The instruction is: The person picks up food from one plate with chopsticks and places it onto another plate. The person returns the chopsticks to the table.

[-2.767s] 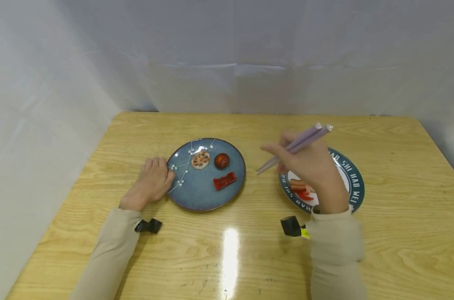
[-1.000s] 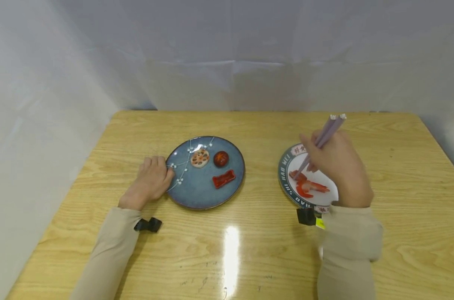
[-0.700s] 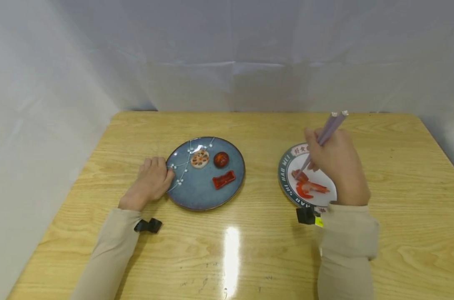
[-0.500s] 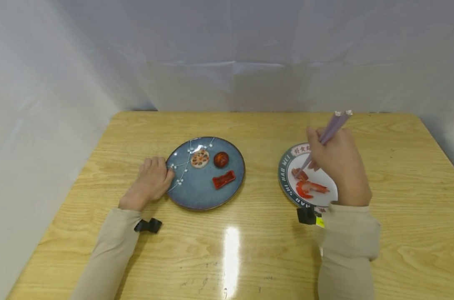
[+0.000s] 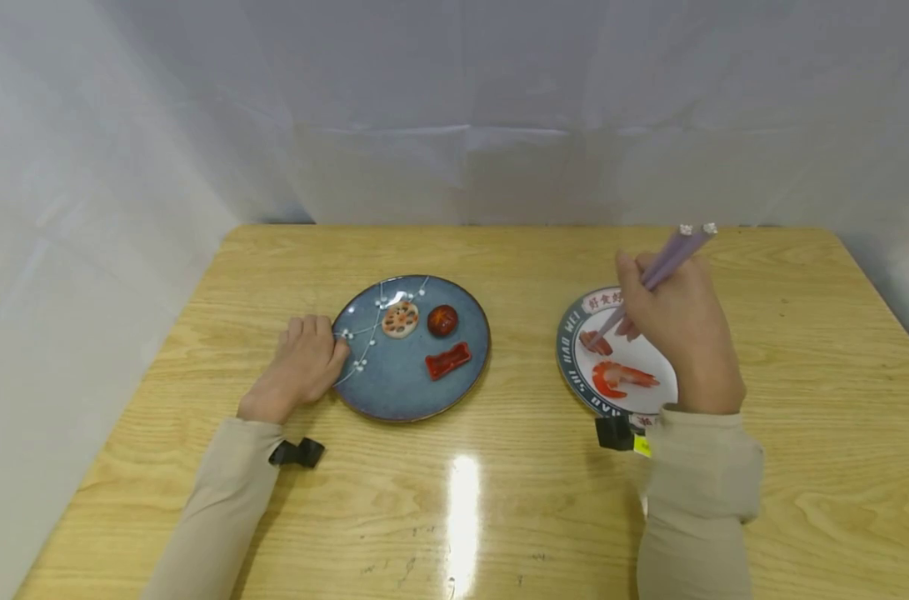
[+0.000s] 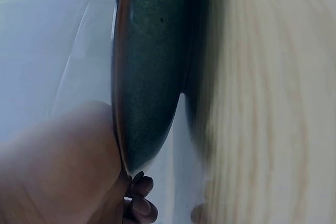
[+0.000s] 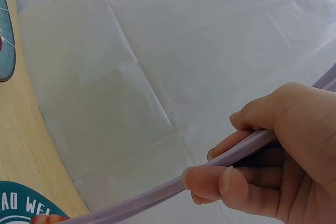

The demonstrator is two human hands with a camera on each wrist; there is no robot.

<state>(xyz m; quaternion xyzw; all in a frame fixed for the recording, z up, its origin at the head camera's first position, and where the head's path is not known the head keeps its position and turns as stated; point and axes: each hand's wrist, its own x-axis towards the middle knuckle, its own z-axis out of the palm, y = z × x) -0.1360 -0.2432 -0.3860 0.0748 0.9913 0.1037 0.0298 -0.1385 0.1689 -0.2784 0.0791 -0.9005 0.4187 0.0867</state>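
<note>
My left hand (image 5: 300,362) grips the left rim of a blue plate (image 5: 394,396), thumb on top; in the left wrist view its fingertips curl under the rim. On that plate lie a lotus root slice (image 5: 400,320), a round brown mushroom cap (image 5: 442,320) and a red rectangular food piece (image 5: 449,361). My right hand (image 5: 671,321) holds a pair of purple chopsticks (image 5: 667,260). Their tips touch a small reddish-brown food piece (image 5: 596,342) on the green-rimmed white plate (image 5: 569,358). Below that piece lies a shrimp (image 5: 622,377). My right hand and wrist cover the plate's right side.
Both plates stand on a wooden table (image 5: 499,467), apart from each other. A pale sheet (image 5: 461,108) hangs behind the table and along its left side. A black wrist mount (image 5: 614,433) sits over the right plate's front edge.
My right hand has swung right from the gap between the plates, bringing the chopstick tips down onto the reddish-brown piece. That piece has shifted slightly away from the shrimp. My left hand stays put.
</note>
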